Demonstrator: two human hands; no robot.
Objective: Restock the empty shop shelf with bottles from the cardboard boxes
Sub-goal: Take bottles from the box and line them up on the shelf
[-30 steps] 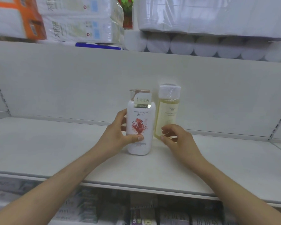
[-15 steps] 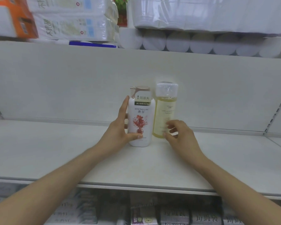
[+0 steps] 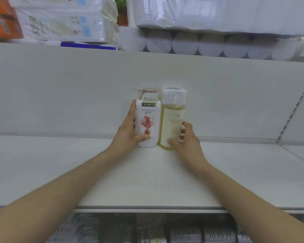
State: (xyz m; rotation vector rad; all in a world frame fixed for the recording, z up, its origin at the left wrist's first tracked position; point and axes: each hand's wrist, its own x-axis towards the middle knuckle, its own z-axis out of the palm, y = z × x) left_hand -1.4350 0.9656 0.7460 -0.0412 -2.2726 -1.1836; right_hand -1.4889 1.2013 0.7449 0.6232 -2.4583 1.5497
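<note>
While the person's left grip (image 3: pixel 128 135) is grasping the white bottle (image 3: pixel 148 120), thumb lying across its front, the right grip (image 3: pixel 189 142) is grasping the yellow bottle (image 3: pixel 172 120). Both are standing upright, touching side by side, on the shelf (image 3: pixel 60 163) near its back panel (image 3: pixel 68 93).

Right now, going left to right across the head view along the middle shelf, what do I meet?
left hand → white bottle → yellow bottle → right hand, each hand holding the bottle next to it.
</note>
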